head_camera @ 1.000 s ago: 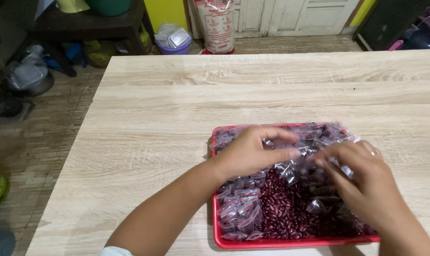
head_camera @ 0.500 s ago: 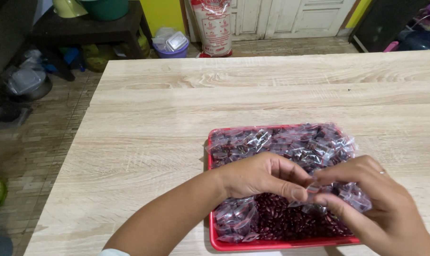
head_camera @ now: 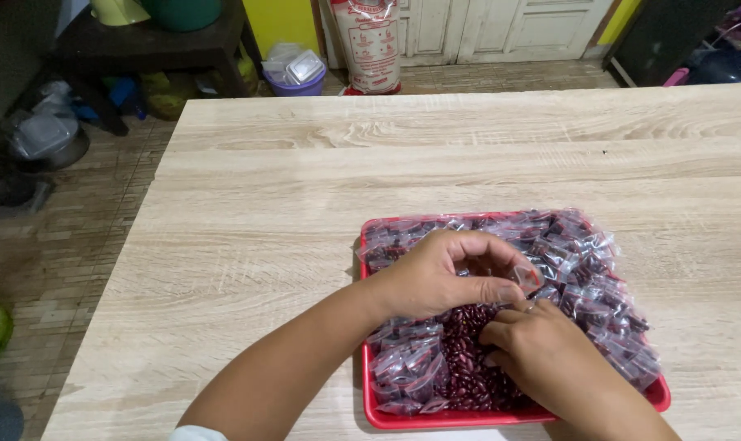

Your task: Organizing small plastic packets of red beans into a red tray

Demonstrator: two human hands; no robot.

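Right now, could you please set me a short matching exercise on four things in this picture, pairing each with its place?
Things:
1. tray
2. loose beans
3. sack
4. purple tub

Places:
A. heaped in the tray's middle, under the hands
B. on the floor, left of the sack
C. on the table, near its front edge
D. upright on the floor beyond the table

Pairs: 1-C, 2-A, 3-D, 4-B

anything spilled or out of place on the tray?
Nothing spilled onto the table. The loose red beans lie inside the red tray. Small filled bags crowd the right edge, some overhanging the rim. Left hand pinches a small clear bag; right hand rests in the beans.
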